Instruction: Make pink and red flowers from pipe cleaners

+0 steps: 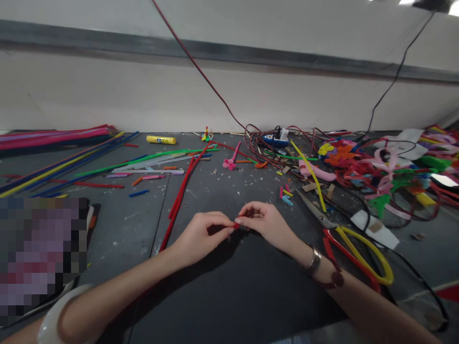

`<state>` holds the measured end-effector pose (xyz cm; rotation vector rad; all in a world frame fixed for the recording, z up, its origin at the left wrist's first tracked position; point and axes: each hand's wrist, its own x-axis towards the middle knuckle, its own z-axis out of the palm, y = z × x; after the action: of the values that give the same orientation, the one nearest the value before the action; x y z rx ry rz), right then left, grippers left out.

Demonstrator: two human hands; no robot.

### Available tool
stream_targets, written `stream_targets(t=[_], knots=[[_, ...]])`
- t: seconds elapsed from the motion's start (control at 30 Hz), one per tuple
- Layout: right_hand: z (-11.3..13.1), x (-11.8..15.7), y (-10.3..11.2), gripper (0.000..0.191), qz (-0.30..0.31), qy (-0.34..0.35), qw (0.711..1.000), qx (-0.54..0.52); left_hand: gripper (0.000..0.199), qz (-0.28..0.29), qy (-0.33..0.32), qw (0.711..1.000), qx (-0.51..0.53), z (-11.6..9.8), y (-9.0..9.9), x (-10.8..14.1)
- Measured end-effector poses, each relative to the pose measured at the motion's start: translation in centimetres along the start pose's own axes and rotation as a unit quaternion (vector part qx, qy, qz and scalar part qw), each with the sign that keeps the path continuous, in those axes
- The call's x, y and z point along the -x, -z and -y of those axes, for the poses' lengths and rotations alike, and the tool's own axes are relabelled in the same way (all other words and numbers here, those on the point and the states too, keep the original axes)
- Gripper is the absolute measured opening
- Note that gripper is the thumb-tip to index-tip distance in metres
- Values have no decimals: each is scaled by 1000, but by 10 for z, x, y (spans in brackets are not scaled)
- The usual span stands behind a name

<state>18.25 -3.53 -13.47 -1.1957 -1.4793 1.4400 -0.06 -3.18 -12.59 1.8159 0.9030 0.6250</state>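
Observation:
My left hand [204, 235] and my right hand [263, 222] meet over the dark table, fingertips nearly touching. Both pinch a small red piece [236, 224], mostly hidden by the fingers; it looks like fuzzy craft stem. Long red fuzzy stems [182, 193] lie on the table just left of my left hand. Beyond the hands lies a pink flower on a stem [230, 164]. Short pink, yellow and blue bits [287, 198] rest past my right hand.
Scissors with red and yellow handles [366, 263] lie beside my right forearm. Colourful craft pieces [401, 177], cables and a blue power strip [275, 139] are at the right. Stem bundles [60, 139] and a yellow tube [161, 140] lie left. A pixelated object [39, 258] sits near left.

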Motion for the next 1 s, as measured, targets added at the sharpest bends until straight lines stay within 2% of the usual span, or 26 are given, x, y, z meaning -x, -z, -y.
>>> stream_targets(t=[0.13,0.2,0.37,0.53,0.77,0.9,1.0], knots=[[-4,2,-4,20,-87,18,995,56,16,-51,13,998,-28,4,-2,2],[-5,4,-8,19,-96,23,993,66,16,-63,15,997,-32,5,-3,3],[-8,7,-13,26,-67,42,994,69,17,-78,-24,994,-73,5,-3,5],[-9,7,-9,24,-48,61,990,114,18,-58,-87,989,-108,4,-4,5],[-6,7,-6,19,15,91,981,170,14,-51,-60,992,-101,7,-2,4],[-4,8,-7,19,25,94,976,196,13,-65,-47,992,-97,7,-1,4],[-3,7,-6,18,18,92,977,194,11,-93,-8,992,-83,8,0,3]])
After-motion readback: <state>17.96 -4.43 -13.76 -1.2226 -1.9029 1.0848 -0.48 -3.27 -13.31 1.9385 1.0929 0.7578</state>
